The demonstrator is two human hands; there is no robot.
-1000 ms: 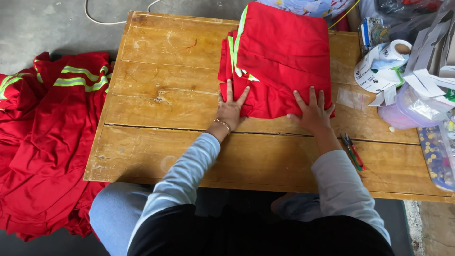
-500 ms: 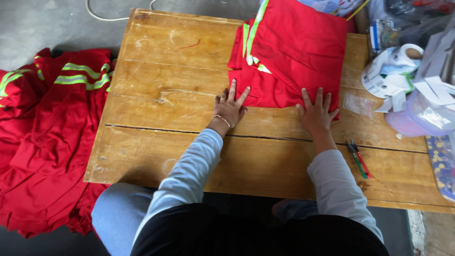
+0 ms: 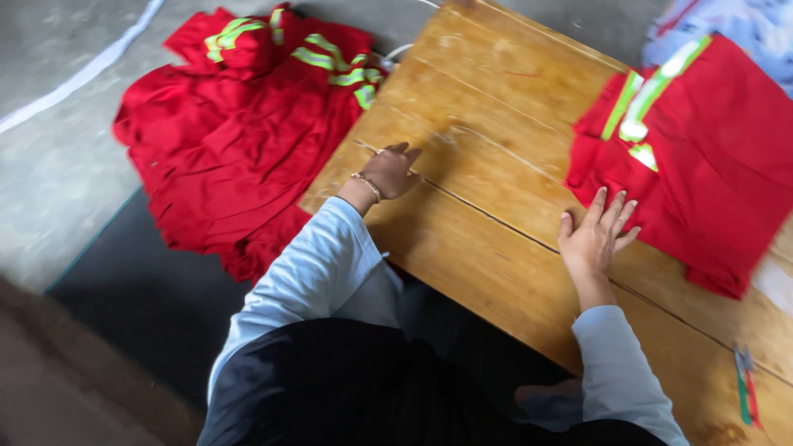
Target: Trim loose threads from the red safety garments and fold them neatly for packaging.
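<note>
A folded red garment (image 3: 710, 157) with yellow-green reflective stripes lies on the right part of the wooden table (image 3: 487, 132). My right hand (image 3: 595, 235) rests flat on the wood with fingers spread, fingertips at the garment's near left edge. My left hand (image 3: 390, 172), with a bracelet at the wrist, hovers over the table's left edge, fingers loosely curled and holding nothing. It is nearest to the heap of red garments (image 3: 239, 140) on the floor.
The heap of red clothes with reflective stripes covers the grey floor left of the table. A small red and green tool (image 3: 746, 395) lies near the table's front right edge. A white cable (image 3: 396, 51) runs behind the table's corner.
My left hand has left the folded garment and moved left toward the table's edge and the floor heap. The view has swung left. My right hand stays by the garment.
</note>
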